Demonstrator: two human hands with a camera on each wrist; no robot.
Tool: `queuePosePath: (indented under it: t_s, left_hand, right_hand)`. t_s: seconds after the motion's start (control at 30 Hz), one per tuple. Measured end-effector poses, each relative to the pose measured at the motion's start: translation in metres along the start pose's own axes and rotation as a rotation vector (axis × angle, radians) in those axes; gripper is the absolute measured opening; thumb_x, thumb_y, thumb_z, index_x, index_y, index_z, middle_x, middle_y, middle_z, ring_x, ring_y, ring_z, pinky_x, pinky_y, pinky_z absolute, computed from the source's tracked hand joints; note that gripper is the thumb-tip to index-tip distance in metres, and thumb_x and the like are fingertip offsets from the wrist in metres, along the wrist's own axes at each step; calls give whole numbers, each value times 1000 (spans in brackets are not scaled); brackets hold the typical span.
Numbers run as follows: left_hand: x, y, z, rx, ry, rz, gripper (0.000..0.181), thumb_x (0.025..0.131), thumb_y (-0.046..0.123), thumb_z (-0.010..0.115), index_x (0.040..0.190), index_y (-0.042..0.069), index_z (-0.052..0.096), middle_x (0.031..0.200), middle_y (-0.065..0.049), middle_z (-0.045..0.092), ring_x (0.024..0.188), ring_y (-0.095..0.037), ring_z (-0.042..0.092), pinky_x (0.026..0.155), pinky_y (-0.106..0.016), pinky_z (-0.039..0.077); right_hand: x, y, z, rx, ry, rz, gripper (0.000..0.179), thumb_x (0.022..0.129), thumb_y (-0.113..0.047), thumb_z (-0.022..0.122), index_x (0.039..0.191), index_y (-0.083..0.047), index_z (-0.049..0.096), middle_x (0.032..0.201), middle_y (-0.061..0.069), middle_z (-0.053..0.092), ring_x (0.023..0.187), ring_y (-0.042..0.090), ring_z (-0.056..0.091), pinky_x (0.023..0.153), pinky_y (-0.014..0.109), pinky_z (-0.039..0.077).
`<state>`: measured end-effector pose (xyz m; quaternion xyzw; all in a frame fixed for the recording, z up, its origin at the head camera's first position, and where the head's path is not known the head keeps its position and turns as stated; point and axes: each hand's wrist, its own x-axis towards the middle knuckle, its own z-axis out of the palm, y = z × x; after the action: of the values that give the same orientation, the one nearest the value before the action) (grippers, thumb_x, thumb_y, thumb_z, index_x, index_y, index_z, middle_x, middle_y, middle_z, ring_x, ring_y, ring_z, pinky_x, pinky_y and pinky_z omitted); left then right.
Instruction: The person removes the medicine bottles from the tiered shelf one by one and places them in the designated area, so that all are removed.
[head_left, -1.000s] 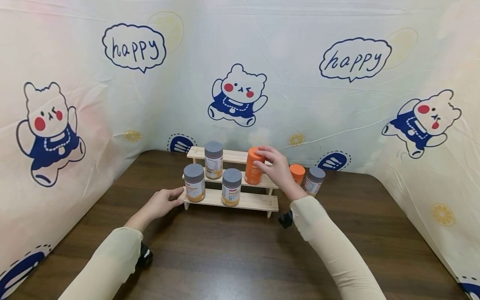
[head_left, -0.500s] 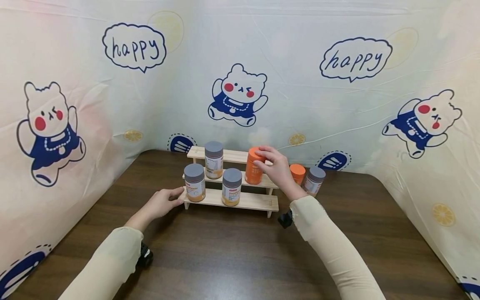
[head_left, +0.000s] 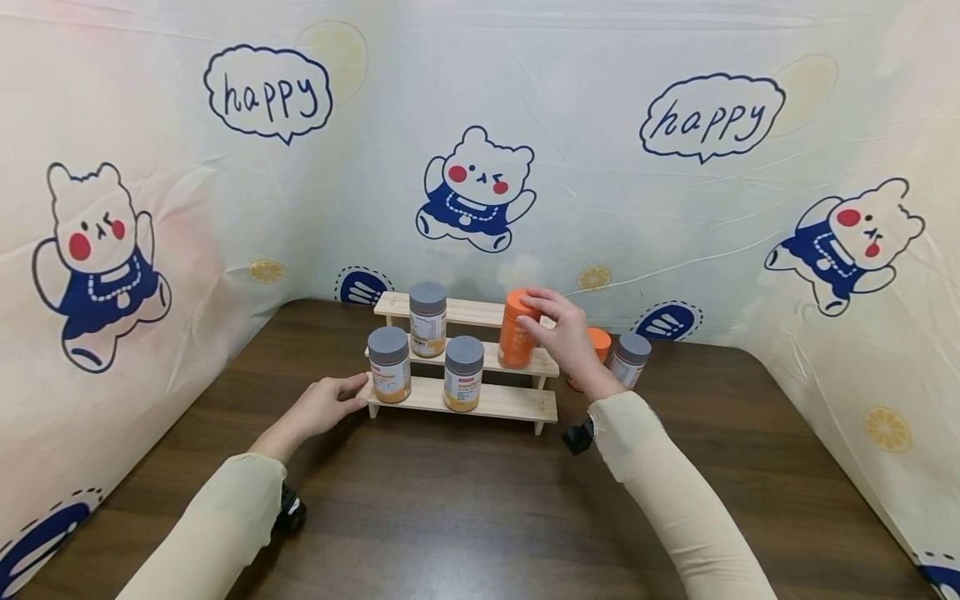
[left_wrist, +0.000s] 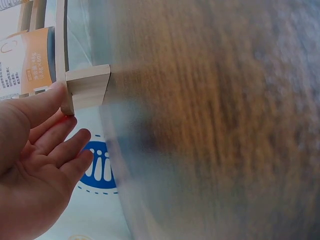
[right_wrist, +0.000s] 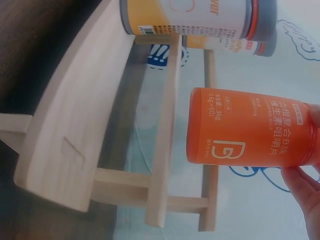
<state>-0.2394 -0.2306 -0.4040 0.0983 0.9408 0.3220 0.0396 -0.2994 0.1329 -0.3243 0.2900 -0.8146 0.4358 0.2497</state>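
Orange cylindrical plastic bottle with a matching orange lid [head_left: 515, 337] is up in the person's right hand [head_left: 566, 333], thumb and fingers pinching it around the lid. It's pretty much upright, over the right part of the middle tier of a pale wooden three-step stand [head_left: 517, 404]. From the right wrist's side I can see a thin gap under its base, so it looks like it's just above the board and not resting on it.

Left hand [head_left: 324, 406] has the left end of the stand's lowest board pinched between thumb and forefinger, other fingers loosely bent below.

Three white-and-yellow plastic jars with grey lids are up there too: one on the middle tier [head_left: 428, 325], two on the lowest, at the left end [head_left: 389, 371] and near the middle [head_left: 464, 379]. Off to the right, on the dark brown wood-grain table [head_left: 450, 500], there's another orange-lidded container [head_left: 599, 342], partly behind the right hand, with a grey-lidded jar [head_left: 630, 362] just beside it. Backdrop's a pale cartoon-bear cloth [head_left: 585, 67], btw.
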Motion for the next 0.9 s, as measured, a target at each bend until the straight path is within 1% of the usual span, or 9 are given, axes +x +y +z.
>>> queuePosePath:
  t_s: [0.23,0.47,0.57,0.7,0.8,0.9]
  left_hand:
    - [0,1,1,-2,0,-3,51,91,21,59,135,-1,44,133,-26,41,122,-43,37,95,-56,32]
    - [1,0,0,-2,-3,-14,51,92,21,58,135,-1,44,134,-25,41,122,-43,37,95,-56,32]
    - [1,0,0,-2,-5,-13,51,92,21,58,135,-1,44,134,-25,41,123,-43,37,96,-56,32]
    - [1,-1,0,0,-4,-4,50,92,21,58,135,-1,44,134,-24,41,122,-42,37,96,-56,32]
    - [1,-2,0,1,-4,3,50,92,21,58,135,-1,44,134,-25,42,122,-42,38,95,-55,33]
    - [1,-2,0,-1,-4,0,51,92,22,58,135,-1,44,134,-25,42,122,-42,38,95,-55,33]
  right_hand:
    - [2,-5,-15,29,33,-12,32,81,-7,71,111,3,66,120,13,58,110,25,53,89,37,46]
    - [3,-10,-32,20,69,-5,32,82,-6,69,112,4,65,121,13,57,108,25,54,87,37,46]
    - [2,-22,-42,25,94,-14,30,82,-1,67,110,9,63,120,19,56,109,30,54,89,40,45]
    - [1,-44,-56,20,128,-1,29,82,5,66,109,14,61,119,25,55,109,35,53,90,42,43]
    - [1,-50,-66,3,152,18,29,82,5,65,109,14,61,119,24,55,110,33,53,91,38,43]
    - [1,-49,-76,-3,179,29,29,82,5,65,110,14,61,120,24,55,110,32,53,92,34,43]
